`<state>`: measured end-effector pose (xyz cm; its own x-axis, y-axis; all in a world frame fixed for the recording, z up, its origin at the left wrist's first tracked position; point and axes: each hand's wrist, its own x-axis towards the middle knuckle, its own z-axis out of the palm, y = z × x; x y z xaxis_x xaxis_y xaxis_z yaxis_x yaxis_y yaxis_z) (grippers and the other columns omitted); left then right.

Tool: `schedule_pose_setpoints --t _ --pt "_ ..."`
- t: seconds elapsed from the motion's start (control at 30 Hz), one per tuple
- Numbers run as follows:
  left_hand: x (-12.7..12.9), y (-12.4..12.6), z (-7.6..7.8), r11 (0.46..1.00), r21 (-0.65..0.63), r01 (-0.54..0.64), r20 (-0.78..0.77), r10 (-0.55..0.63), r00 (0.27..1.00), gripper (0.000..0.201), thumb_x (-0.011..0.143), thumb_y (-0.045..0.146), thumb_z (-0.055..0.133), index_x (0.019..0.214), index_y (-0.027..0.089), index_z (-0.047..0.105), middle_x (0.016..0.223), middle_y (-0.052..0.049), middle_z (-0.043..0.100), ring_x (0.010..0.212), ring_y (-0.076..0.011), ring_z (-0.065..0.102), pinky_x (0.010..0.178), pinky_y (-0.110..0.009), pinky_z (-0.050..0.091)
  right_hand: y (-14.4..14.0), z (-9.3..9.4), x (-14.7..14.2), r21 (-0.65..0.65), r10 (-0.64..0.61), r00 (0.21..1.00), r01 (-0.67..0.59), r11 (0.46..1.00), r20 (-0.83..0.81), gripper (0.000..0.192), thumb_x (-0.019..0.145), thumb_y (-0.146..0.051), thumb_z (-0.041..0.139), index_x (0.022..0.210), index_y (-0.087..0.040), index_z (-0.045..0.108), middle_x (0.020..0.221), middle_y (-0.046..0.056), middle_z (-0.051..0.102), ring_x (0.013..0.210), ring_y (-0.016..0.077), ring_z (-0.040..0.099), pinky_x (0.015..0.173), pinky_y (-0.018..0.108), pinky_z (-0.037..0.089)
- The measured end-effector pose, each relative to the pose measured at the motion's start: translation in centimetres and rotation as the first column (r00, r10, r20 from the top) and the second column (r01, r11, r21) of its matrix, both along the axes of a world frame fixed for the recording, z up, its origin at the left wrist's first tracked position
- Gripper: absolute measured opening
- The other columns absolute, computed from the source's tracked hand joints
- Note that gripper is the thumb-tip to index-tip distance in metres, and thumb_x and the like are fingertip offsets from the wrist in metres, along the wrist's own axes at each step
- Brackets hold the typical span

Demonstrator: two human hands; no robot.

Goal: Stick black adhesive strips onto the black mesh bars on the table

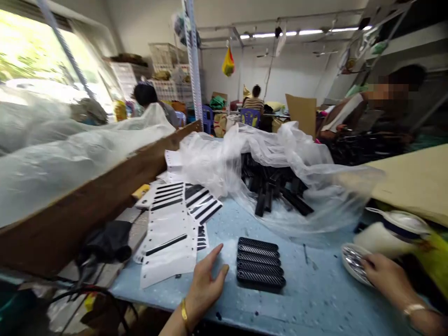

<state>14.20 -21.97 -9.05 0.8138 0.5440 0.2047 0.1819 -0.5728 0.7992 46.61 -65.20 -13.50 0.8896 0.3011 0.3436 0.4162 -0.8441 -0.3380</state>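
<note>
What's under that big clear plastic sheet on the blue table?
Under the clear plastic sheet lies a heap of black strips, some poking out. How far the heap reaches beneath is hidden.

Black ribbed plastic strips [260, 262] — matt; clear bag [280, 158] glossy, crinkled.

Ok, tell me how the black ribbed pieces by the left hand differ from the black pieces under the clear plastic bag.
The ribbed pieces lie in a neat row, side by side, out on the blue table; the bagged pieces sit in a jumbled heap, pointing every way. The ribbed pieces are uncovered, beside the left hand; the bagged ones are half draped by the plastic bag. Both are black and elongated.
</note>
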Motion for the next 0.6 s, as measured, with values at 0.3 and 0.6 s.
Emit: schedule_pose_setpoints --t 0.3,0.6 --pt "4.8 -1.4 0.4 0.89 -0.443 0.107 0.083 -0.078 0.993 0.054 0.091 0.047 0.045 0.135 0.016 0.051 0.141 -0.01 0.051 0.131 -0.0252 0.046 0.114 -0.045 0.032 1.3 3.4 -1.0 -0.018 -0.081 0.99 0.08 0.997 -0.113 0.027 0.062 -0.039 0.048 0.055 -0.021 0.068 0.062 0.012 0.065 0.058 0.0271 0.059 0.058 0.037 0.043" --pt "6.6 -1.5 0.3 0.865 -0.478 0.152 0.077 -0.131 0.988 0.055 0.091 0.051 0.045 0.132 0.015 0.053 0.129 -0.012 0.061 0.123 -0.0258 0.054 0.112 -0.046 0.033 7.5 6.9 -5.3 0.238 0.056 0.965 0.007 0.971 -0.258 0.039 0.075 -0.051 0.055 0.078 -0.018 0.075 0.07 0.008 0.069 0.057 0.0193 0.062 0.056 0.029 0.049"
